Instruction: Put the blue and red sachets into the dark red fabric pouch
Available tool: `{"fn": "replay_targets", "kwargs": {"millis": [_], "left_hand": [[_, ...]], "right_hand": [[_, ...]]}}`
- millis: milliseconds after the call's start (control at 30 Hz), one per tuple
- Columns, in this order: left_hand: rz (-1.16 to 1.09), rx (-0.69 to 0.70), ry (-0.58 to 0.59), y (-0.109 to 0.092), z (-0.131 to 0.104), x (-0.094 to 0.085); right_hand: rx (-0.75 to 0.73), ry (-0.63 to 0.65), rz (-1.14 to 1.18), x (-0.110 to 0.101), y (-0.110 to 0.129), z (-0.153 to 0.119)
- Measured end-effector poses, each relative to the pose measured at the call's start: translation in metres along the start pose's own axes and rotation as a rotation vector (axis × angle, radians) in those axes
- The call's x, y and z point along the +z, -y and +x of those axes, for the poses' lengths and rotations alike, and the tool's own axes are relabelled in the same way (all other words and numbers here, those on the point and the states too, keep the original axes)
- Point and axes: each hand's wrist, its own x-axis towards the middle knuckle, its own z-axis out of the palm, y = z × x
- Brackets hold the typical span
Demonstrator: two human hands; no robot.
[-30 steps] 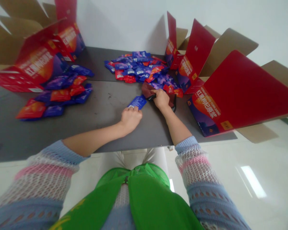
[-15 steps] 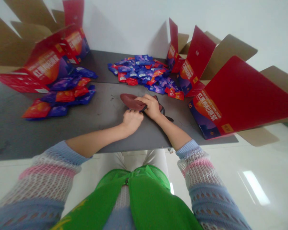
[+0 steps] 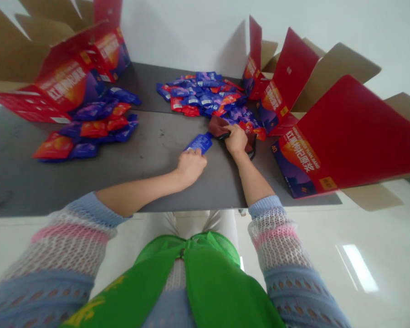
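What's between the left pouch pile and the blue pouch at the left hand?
Just bare grey table with small dark marks, from the left pouch pile to the blue pouch; head view.

Five boxes [image 3: 295, 159]: two toward ten o'clock, three toward two. Two heaps of packets [image 3: 200, 98], too jumbled to count. One lone packet [image 3: 201, 142], one cloth [image 3: 217, 126].

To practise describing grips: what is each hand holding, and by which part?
The left hand grips the blue sachet at its near end; the right holds the maroon cloth bunched.
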Motion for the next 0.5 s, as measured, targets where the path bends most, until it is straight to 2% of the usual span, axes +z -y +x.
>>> {"fn": "replay_targets", "kwargs": {"millis": [67, 133, 233, 333, 400, 500], "left_hand": [[0.004, -0.007, -0.004, -0.001, 0.0, 0.0], [-0.001, -0.013, -0.013, -0.002, 0.0, 0.001], [-0.022, -0.014, -0.02, 0.0, -0.001, 0.001], [-0.046, -0.018, -0.004, 0.003, -0.002, -0.001], [-0.056, -0.023, 0.002, 0.004, -0.002, -0.002], [-0.063, -0.011, 0.001, 0.004, -0.002, -0.003]], "right_hand": [[-0.001, -0.006, 0.027, -0.004, -0.003, -0.003], [-0.069, 0.005, 0.119, -0.009, 0.002, -0.009], [-0.261, 0.088, 0.276, -0.013, 0.023, -0.023], [-0.411, 0.207, 0.324, -0.014, 0.047, -0.036], [-0.421, 0.239, 0.28, -0.014, 0.056, -0.041], [-0.35, 0.241, 0.16, -0.013, 0.058, -0.038]]}}
